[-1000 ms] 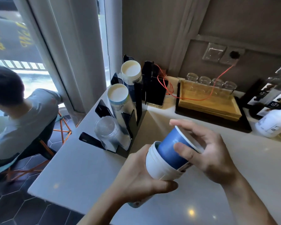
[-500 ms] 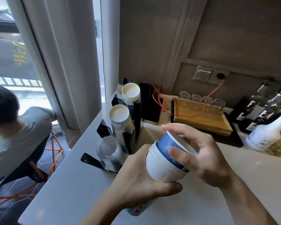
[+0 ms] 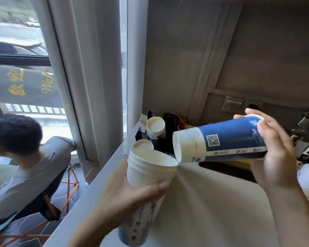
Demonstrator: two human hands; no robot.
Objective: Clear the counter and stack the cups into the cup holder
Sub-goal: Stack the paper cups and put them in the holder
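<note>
Left hand [image 3: 132, 198], at 6 o'clock, wraps around a nested stack of white-rimmed paper cups [image 3: 146, 177], mouth tilted toward 1 o'clock. Right hand [image 3: 273, 154], at 3 o'clock, clamps the base end of a single tall blue-and-white paper cup [image 3: 219, 139] lying near horizontal, its open mouth toward 9 o'clock, rim just beside the stack's rim. Black cup holder [image 3: 161, 138], at 12 o'clock of the stack on the pale counter [image 3: 203, 202], carries white cups. A seated person [image 3: 25, 157] is at 9 o'clock.
</note>
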